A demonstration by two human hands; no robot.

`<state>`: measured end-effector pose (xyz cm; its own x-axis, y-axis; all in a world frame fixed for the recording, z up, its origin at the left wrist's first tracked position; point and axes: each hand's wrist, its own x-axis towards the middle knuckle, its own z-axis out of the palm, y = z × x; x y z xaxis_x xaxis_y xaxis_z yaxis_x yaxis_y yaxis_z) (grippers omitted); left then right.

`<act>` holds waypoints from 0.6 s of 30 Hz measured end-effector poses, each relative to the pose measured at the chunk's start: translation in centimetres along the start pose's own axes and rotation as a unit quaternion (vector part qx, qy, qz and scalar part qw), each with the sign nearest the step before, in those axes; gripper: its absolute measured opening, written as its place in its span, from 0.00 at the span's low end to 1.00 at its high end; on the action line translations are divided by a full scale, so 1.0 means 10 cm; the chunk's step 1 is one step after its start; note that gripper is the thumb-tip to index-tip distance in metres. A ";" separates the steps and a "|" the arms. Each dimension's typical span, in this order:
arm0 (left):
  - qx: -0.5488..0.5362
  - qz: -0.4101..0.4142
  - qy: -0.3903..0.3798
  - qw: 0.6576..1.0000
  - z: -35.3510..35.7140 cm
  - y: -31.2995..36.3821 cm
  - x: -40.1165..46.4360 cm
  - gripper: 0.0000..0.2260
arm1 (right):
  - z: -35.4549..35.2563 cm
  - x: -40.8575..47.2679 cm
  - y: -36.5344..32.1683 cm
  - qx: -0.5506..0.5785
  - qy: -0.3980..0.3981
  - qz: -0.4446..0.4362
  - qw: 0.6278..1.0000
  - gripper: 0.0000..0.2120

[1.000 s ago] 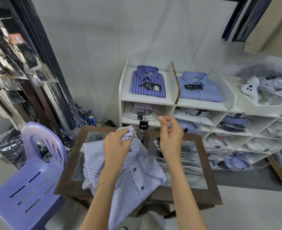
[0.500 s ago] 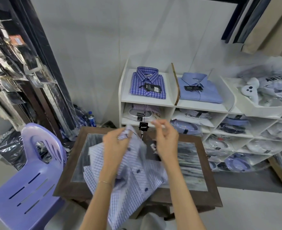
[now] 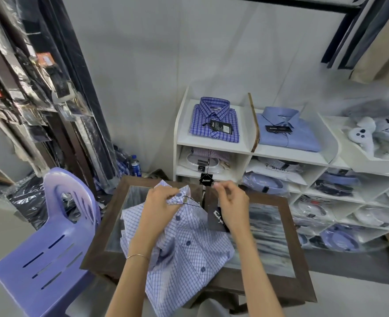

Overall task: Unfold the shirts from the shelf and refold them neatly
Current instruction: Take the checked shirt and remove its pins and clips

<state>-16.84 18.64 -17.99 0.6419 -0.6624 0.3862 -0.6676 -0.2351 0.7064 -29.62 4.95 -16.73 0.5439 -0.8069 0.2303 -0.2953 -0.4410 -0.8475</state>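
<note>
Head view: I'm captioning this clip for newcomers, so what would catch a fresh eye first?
Two bare hands meet at the centre: the left hand grips the collar of a checked shirt rumpled on the glass-topped table, and the right hand pinches the string of its black tags. Behind, a white shelf displays a folded blue plaid shirt; a lilac plastic chair stands left.

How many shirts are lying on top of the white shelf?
2. A blue plaid shirt lies on the left of the shelf top, and a plain light blue shirt lies to its right. More folded shirts sit in the cubbies below.
</note>
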 end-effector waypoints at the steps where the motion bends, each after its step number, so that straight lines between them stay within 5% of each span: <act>1: 0.022 -0.005 -0.012 1.000 0.00 -0.07 0.00 0.17 | 0.05 -0.02 0.07 -0.015 -0.010 0.011 1.000 0.09; 4: 0.016 -0.031 -0.026 0.999 -0.16 -0.25 -0.06 0.12 | 0.18 -0.05 0.29 -0.052 -0.052 0.035 0.997 0.10; 8: -0.010 -0.134 -0.045 0.990 -0.40 -0.44 -0.17 0.29 | 0.37 -0.12 0.40 -0.084 -0.126 0.048 0.987 0.08; 13: -0.040 -0.449 -0.047 0.892 -0.59 -0.60 -0.40 0.45 | 0.50 -0.09 0.53 -0.075 -0.135 0.063 0.986 0.08; 18: -0.074 -0.537 -0.070 0.838 -0.56 -0.56 -0.50 0.38 | 0.55 -0.07 0.54 -0.069 -0.147 0.070 0.984 0.09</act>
<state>-14.17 27.20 -20.59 0.7851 -0.2057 -0.5843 0.3263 -0.6644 0.6724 -27.27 5.34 -24.15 0.6880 -0.7239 -0.0508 -0.4775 -0.3988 -0.7829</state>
